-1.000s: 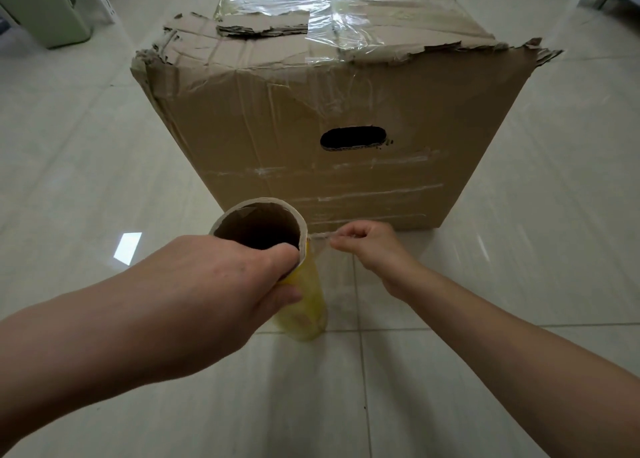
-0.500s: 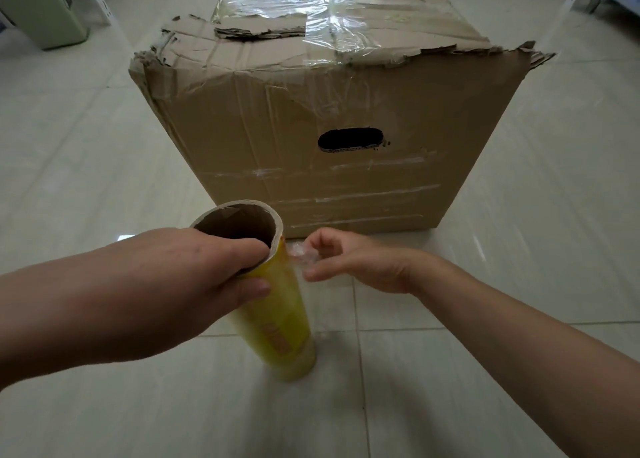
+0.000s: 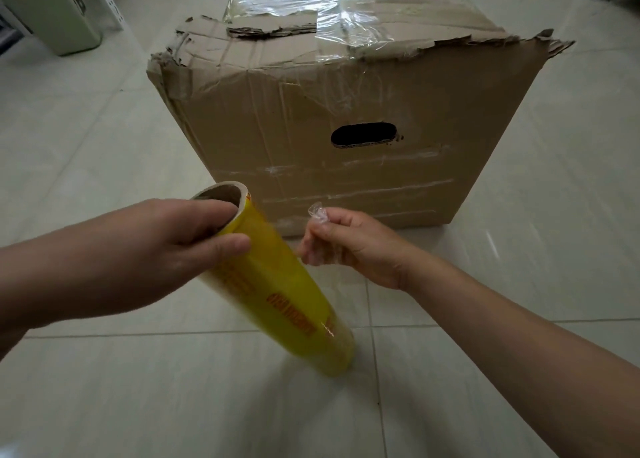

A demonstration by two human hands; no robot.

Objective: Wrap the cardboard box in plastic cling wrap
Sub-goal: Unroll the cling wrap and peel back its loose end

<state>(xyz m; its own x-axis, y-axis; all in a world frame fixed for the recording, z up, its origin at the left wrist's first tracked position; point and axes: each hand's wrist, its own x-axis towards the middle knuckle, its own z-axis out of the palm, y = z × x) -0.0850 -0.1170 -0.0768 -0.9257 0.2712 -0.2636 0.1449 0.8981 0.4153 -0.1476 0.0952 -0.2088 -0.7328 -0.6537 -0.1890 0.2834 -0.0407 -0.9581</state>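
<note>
Head view: left hand (image 3: 145,249) clamped on the open top of the tilted yellow cling wrap roll (image 3: 284,291), steadying it for unrolling. Right hand (image 3: 349,246) pinching the bunched film end (image 3: 317,213), presumably to draw out a sheet toward the cardboard box (image 3: 346,118), standing just beyond on the tiled floor (image 3: 86,146).

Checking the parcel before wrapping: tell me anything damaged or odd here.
The cardboard box is battered: its top front edge is torn and ragged, the left corner crushed, and clear tape lies wrinkled across the top. The cling wrap roll looks intact.
</note>
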